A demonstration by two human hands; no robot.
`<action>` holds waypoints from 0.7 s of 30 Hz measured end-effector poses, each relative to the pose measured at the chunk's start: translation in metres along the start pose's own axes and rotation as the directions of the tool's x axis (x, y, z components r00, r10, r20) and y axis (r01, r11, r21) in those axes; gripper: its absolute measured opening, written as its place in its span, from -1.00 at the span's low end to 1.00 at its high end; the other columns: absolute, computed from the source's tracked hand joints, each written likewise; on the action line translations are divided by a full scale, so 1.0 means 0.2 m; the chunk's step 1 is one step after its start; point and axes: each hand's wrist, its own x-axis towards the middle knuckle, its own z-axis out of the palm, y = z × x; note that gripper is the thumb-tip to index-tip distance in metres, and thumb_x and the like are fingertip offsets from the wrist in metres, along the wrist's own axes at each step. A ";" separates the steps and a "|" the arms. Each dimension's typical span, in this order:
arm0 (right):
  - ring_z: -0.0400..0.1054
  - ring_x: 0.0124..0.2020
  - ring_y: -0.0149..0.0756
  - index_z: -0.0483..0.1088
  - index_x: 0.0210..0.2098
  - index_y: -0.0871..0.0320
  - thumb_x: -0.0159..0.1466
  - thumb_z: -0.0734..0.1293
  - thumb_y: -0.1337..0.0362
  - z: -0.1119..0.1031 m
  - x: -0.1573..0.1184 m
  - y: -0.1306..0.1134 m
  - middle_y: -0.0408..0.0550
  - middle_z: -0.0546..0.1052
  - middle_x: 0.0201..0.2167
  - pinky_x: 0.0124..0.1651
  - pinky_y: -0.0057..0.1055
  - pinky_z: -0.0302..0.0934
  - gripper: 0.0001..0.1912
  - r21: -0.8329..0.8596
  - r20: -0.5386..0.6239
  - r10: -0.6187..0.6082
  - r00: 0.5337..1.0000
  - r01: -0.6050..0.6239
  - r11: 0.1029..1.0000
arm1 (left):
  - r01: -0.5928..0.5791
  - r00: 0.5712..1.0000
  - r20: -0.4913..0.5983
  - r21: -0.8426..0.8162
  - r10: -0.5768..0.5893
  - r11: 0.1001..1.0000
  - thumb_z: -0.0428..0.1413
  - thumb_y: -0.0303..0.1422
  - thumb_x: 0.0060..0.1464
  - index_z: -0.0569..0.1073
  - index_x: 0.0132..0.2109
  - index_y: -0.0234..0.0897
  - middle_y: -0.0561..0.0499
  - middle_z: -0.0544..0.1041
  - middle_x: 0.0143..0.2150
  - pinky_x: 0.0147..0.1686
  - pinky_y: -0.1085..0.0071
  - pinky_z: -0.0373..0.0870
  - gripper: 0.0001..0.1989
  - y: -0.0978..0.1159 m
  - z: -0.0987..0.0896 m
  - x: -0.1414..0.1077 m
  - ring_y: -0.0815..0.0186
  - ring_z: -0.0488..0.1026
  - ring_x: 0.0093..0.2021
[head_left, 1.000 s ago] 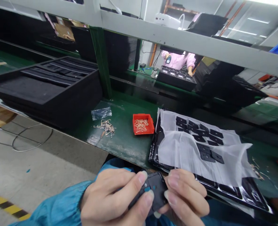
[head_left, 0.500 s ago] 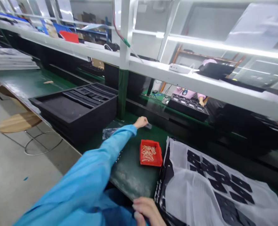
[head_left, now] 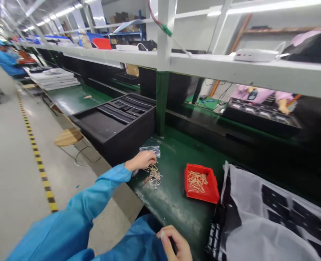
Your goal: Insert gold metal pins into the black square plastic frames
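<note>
Pins (head_left: 153, 174) lie in small pile on green counter (head_left: 174, 203); left hand (head_left: 140, 161) is at them, fingers (head_left: 152, 156) bent down, hold unclear; right hand (head_left: 174, 243) near counter edge, hold also unclear.

the right hand (head_left: 174, 243) is cut off by the bottom edge; whether it holds anything cannot be told.
</note>
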 end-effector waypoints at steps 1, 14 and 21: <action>0.51 -0.46 -0.29 0.51 -0.45 0.10 0.43 0.28 -0.01 0.04 0.01 0.00 -0.09 0.58 -0.49 -0.34 -0.45 0.40 -0.57 0.016 0.032 0.000 0.999 -0.001 1.000 | -0.014 1.000 0.008 -0.010 0.014 1.000 0.17 -0.29 0.35 0.53 -0.03 -0.33 -0.07 0.58 -0.04 0.00 0.13 0.55 -0.81 -0.03 0.03 -0.08 0.21 0.56 -0.05; 0.57 -0.31 -0.31 0.54 -0.32 0.09 0.45 0.27 0.13 -0.06 0.11 -0.08 -0.09 0.62 -0.37 -0.19 -0.51 0.42 -0.70 -0.098 0.243 0.053 0.968 -0.029 0.995 | -0.115 0.989 -0.135 -0.407 0.064 0.906 0.19 -0.24 0.33 0.52 0.04 -0.31 -0.11 0.55 0.05 0.02 0.11 0.54 -0.75 -0.12 0.19 0.03 0.17 0.54 0.00; 0.53 -0.33 -0.27 0.56 -0.37 0.12 0.40 0.30 -0.08 0.03 0.33 -0.10 -0.08 0.62 -0.41 -0.20 -0.47 0.39 -0.56 -0.058 0.101 0.196 0.975 -0.191 0.980 | -0.044 0.920 -0.272 -0.789 -0.284 0.612 0.14 -0.20 0.38 0.46 0.12 -0.32 -0.08 0.56 -0.05 -0.24 0.29 0.59 -0.68 -0.18 0.30 0.07 0.28 0.56 -0.21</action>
